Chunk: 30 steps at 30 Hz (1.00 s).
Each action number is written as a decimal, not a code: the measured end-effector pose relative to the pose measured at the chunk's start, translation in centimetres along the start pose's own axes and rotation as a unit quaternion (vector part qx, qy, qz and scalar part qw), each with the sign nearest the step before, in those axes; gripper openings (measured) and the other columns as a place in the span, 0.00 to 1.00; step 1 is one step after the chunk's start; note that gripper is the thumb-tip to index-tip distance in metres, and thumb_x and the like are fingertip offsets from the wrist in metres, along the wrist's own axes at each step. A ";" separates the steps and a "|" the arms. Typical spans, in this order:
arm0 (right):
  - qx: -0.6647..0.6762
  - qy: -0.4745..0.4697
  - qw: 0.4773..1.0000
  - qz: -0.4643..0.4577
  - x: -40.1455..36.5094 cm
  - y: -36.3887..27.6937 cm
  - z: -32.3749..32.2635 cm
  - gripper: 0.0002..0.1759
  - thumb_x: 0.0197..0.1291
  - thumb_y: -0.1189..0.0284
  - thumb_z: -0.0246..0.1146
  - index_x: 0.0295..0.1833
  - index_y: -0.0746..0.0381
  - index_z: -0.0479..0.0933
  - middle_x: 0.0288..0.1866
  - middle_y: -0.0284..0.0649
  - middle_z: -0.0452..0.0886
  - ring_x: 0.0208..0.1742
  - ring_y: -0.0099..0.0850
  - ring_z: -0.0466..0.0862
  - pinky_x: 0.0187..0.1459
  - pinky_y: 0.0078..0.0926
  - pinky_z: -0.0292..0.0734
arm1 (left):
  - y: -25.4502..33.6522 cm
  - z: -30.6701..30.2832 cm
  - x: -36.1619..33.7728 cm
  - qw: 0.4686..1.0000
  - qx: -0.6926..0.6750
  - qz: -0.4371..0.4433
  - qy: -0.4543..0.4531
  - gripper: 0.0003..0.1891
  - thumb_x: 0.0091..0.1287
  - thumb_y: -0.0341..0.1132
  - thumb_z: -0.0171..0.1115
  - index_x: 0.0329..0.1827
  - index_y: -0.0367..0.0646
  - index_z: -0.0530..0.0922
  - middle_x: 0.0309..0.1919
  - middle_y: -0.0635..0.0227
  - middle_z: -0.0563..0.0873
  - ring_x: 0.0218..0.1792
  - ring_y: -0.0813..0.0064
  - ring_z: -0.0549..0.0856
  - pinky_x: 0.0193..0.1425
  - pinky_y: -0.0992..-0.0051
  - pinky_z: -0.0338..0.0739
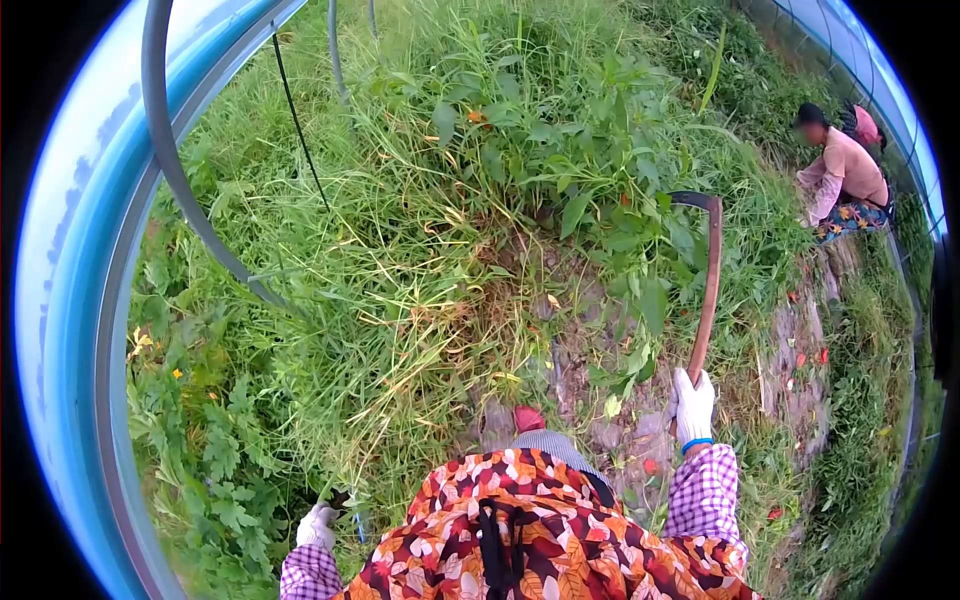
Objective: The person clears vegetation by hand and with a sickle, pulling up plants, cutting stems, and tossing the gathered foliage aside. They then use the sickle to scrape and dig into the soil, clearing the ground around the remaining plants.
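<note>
My right hand [692,402], in a white glove with a blue band at the wrist, is closed round the lower end of a sickle's wooden handle. The sickle [710,285] stands nearly upright in view, its dark curved blade pointing left into a leafy green plant [610,160]. Low on the left, my gloved left hand [317,525] is among grass and weeds beside a dark gap; its fingers are small and partly hidden, so I cannot tell their grip. Tangled grass [410,310], partly yellowed, lies between the hands.
Bare soil [570,350] with plant scraps runs ahead of my patterned apron [500,500]. A grey hoop pipe [190,205] and blue-edged plastic sheeting [75,330] border the left. Another person [850,175] crouches at the right. Red bits [650,466] dot the ground.
</note>
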State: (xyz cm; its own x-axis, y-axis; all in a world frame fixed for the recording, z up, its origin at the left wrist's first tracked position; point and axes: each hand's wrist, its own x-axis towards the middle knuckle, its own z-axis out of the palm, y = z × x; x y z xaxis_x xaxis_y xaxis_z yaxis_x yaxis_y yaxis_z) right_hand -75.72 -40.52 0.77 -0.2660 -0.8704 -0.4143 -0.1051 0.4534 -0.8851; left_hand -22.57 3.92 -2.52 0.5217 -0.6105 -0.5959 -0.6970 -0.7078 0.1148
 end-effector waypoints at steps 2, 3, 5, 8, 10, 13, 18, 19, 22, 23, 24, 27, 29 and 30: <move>-0.002 0.004 1.000 -0.015 0.0 -0.5 0.2 0.09 0.64 0.68 0.62 0.39 0.60 0.69 0.22 0.30 0.71 0.16 0.18 0.68 0.18 0.19 0.63 | 1.2 -0.3 -1.6 0.999 -0.030 -0.007 0.021 0.19 0.55 0.18 0.55 0.47 0.47 0.83 0.53 0.62 0.83 0.55 0.59 0.81 0.61 0.70 0.75; -0.033 0.025 0.995 -0.093 0.7 -0.8 0.5 0.09 0.64 0.68 0.62 0.40 0.61 0.70 0.22 0.30 0.72 0.17 0.18 0.68 0.19 0.19 0.64 | 0.7 0.4 -1.9 0.999 -0.024 -0.009 0.036 0.18 0.53 0.18 0.56 0.44 0.46 0.83 0.50 0.62 0.84 0.54 0.58 0.82 0.59 0.69 0.75; -0.070 0.049 0.979 -0.184 0.7 -3.9 1.3 0.10 0.63 0.69 0.63 0.41 0.63 0.71 0.25 0.31 0.73 0.21 0.18 0.69 0.25 0.19 0.66 | 0.9 1.0 -3.0 0.997 -0.027 -0.034 0.061 0.17 0.51 0.19 0.57 0.41 0.45 0.84 0.47 0.62 0.84 0.52 0.57 0.82 0.57 0.69 0.76; -0.099 -0.009 0.962 -0.255 0.6 -10.1 2.2 0.10 0.62 0.69 0.63 0.42 0.63 0.72 0.25 0.32 0.75 0.23 0.20 0.72 0.28 0.23 0.69 | 1.0 2.6 -3.6 0.992 -0.060 -0.018 0.105 0.11 0.50 0.24 0.61 0.36 0.43 0.85 0.41 0.60 0.85 0.47 0.58 0.84 0.53 0.68 0.78; -0.164 -0.039 0.933 -0.317 2.2 -13.7 2.9 0.11 0.61 0.68 0.64 0.43 0.62 0.73 0.24 0.33 0.75 0.22 0.22 0.74 0.28 0.25 0.70 | 0.6 4.2 -3.3 0.992 -0.070 -0.014 0.107 0.08 0.51 0.27 0.61 0.33 0.41 0.85 0.37 0.61 0.86 0.43 0.58 0.85 0.50 0.67 0.79; -0.310 -0.044 0.867 -0.388 3.7 -19.2 4.2 0.15 0.60 0.60 0.65 0.42 0.60 0.75 0.22 0.39 0.77 0.24 0.30 0.79 0.30 0.31 0.73 | -0.6 7.1 -3.5 0.984 -0.089 -0.009 0.157 0.18 0.47 0.47 0.75 0.35 0.44 0.87 0.30 0.58 0.87 0.34 0.60 0.87 0.40 0.66 0.80; -0.490 -0.060 0.790 -0.364 6.4 -22.2 5.8 0.21 0.59 0.50 0.63 0.43 0.57 0.74 0.28 0.46 0.80 0.32 0.45 0.82 0.36 0.41 0.74 | 4.0 5.6 -5.3 0.990 -0.078 -0.083 0.079 0.16 0.63 0.35 0.63 0.52 0.41 0.81 0.43 0.54 0.86 0.44 0.60 0.85 0.49 0.67 0.79; -0.496 -0.066 0.794 -0.347 7.2 -21.4 5.5 0.21 0.59 0.51 0.63 0.43 0.57 0.74 0.30 0.47 0.80 0.34 0.45 0.82 0.38 0.41 0.74 | 3.7 6.1 -5.1 0.990 -0.083 -0.085 0.081 0.16 0.61 0.36 0.64 0.51 0.41 0.81 0.41 0.54 0.86 0.42 0.60 0.85 0.47 0.67 0.79; -0.596 -0.025 0.774 -0.213 9.2 -16.0 -1.4 0.19 0.62 0.53 0.61 0.44 0.59 0.74 0.33 0.46 0.81 0.36 0.43 0.83 0.42 0.41 0.76 | 2.7 6.9 -4.4 0.988 -0.092 -0.094 0.078 0.16 0.57 0.40 0.67 0.46 0.42 0.83 0.37 0.56 0.86 0.39 0.60 0.86 0.44 0.67 0.79; -0.620 0.002 0.776 -0.117 9.3 -13.6 -6.4 0.19 0.63 0.56 0.61 0.48 0.60 0.76 0.36 0.45 0.83 0.37 0.42 0.84 0.45 0.39 0.78 | 2.2 6.9 -4.1 0.988 -0.091 -0.096 0.074 0.16 0.56 0.41 0.68 0.44 0.43 0.84 0.35 0.57 0.86 0.37 0.60 0.86 0.43 0.67 0.79; -0.647 0.027 0.761 -0.043 8.6 -11.3 -12.2 0.21 0.62 0.58 0.62 0.54 0.60 0.76 0.41 0.46 0.84 0.41 0.41 0.85 0.49 0.38 0.78 | 1.7 6.8 -3.8 0.988 -0.092 -0.098 0.071 0.16 0.54 0.42 0.69 0.43 0.43 0.84 0.34 0.57 0.87 0.36 0.61 0.86 0.42 0.67 0.79; -0.662 0.166 0.699 0.214 3.1 -5.3 -26.5 0.19 0.59 0.70 0.65 0.56 0.61 0.78 0.52 0.50 0.83 0.54 0.41 0.84 0.56 0.36 0.78 | -0.8 6.9 -2.7 0.988 -0.089 -0.112 0.058 0.17 0.50 0.46 0.73 0.38 0.44 0.86 0.30 0.59 0.87 0.32 0.61 0.87 0.38 0.67 0.80; -0.580 0.247 0.730 0.265 0.7 6.8 -44.9 0.23 0.53 0.66 0.71 0.53 0.64 0.79 0.50 0.49 0.84 0.52 0.40 0.85 0.52 0.33 0.79 | -3.7 7.5 -1.2 0.988 -0.070 -0.131 0.047 0.18 0.47 0.48 0.75 0.35 0.45 0.87 0.27 0.60 0.87 0.30 0.61 0.87 0.36 0.67 0.80; -0.544 0.312 0.720 0.298 -1.0 13.1 -53.1 0.25 0.50 0.64 0.73 0.52 0.66 0.79 0.46 0.46 0.86 0.48 0.39 0.85 0.50 0.31 0.79 | 1.8 2.8 -2.3 0.981 -0.084 -0.174 0.020 0.12 0.53 0.31 0.64 0.41 0.38 0.85 0.38 0.56 0.88 0.42 0.58 0.87 0.50 0.66 0.80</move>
State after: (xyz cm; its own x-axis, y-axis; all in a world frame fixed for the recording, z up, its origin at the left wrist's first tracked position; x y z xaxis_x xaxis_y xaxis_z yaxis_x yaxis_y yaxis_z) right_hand -127.70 -23.49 0.85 -0.9171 -0.3580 -0.1755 -0.3926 0.8878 0.2403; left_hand -26.34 5.05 -3.19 0.7344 -0.3328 -0.5915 -0.3849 -0.9221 0.0409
